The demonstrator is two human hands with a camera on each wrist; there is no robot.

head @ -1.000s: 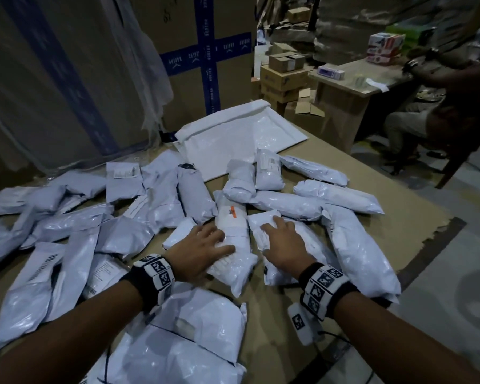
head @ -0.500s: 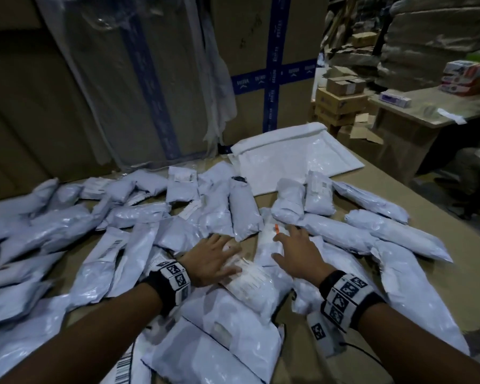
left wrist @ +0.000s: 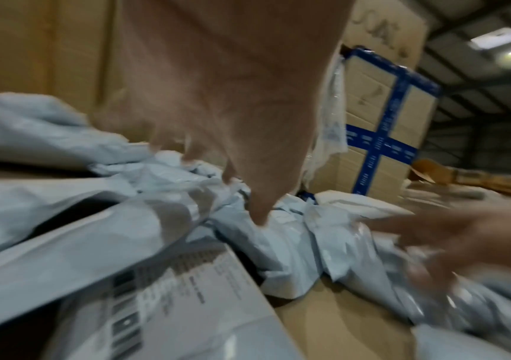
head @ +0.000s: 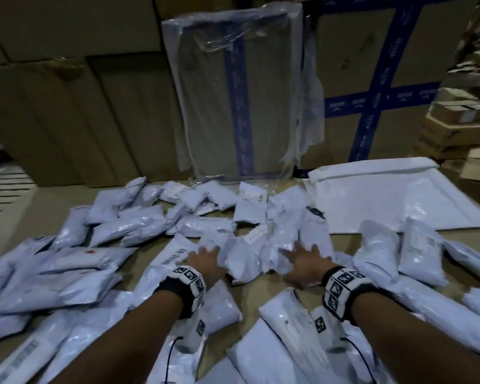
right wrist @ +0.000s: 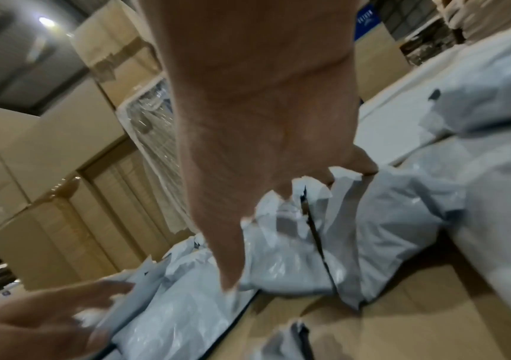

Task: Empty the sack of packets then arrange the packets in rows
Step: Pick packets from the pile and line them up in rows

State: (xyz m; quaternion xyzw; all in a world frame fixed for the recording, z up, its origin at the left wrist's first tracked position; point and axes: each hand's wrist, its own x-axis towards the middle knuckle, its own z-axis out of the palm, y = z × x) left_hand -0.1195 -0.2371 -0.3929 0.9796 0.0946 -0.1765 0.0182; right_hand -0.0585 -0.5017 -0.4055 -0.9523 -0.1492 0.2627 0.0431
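Note:
Many pale grey plastic packets point(head: 114, 225) lie scattered over a cardboard-covered table point(head: 248, 303). The emptied white sack point(head: 394, 198) lies flat at the back right. My left hand point(head: 205, 257) and right hand point(head: 302, 259) lie palm down with spread fingers on a crumpled cluster of packets point(head: 243, 259) at the middle. The left wrist view shows the left hand point(left wrist: 217, 146) pressing down on packets, beside one with a barcode label point(left wrist: 171, 292). In the right wrist view the right hand point(right wrist: 263, 170) touches packet tops point(right wrist: 294, 243). Motion blur hides the fingertips.
Tall cardboard boxes with blue tape point(head: 372, 101) and a plastic-wrapped panel point(head: 233, 101) stand behind the table. Small stacked cartons point(head: 455, 126) are at the far right. Upright packets point(head: 419, 245) sit side by side at the right, and more packets point(head: 288, 350) lie near the front edge.
Both hands have left the front packets and moved forward and left onto the cluster deeper on the table. The head view has swung left and up.

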